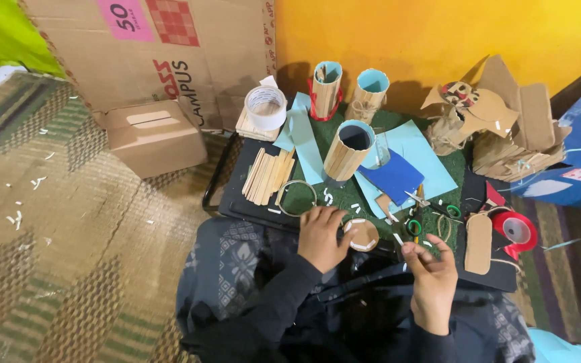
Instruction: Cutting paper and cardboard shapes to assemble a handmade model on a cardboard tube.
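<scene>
Two bare hands work at the near edge of a low dark worktop (237, 195) set on a woven mat (89, 222). At far left a small cardboard box (152, 138) sits on the mat, out of the way. On the worktop's left lie a roll of white tape (265, 106) and a stack of flat wooden sticks (269, 176), kept loose within reach, with a thin metal ring (296, 197) just beside them. The left hand (323, 236) rests palm down, its fingers touching a small cardboard disc (362, 234) ringed with white scraps, apparently steadying it. Behind stand three stick-clad cylinders (348, 150), upright on blue paper (415, 151). Scissors (432, 208) with green handles lie near the right hand (432, 272), which is raised, fingers curled together, seemingly pinching a small white scrap; the grip itself cannot be told clearly. At far right sit a red tape dispenser (516, 230) and cardboard models (499, 128).
</scene>
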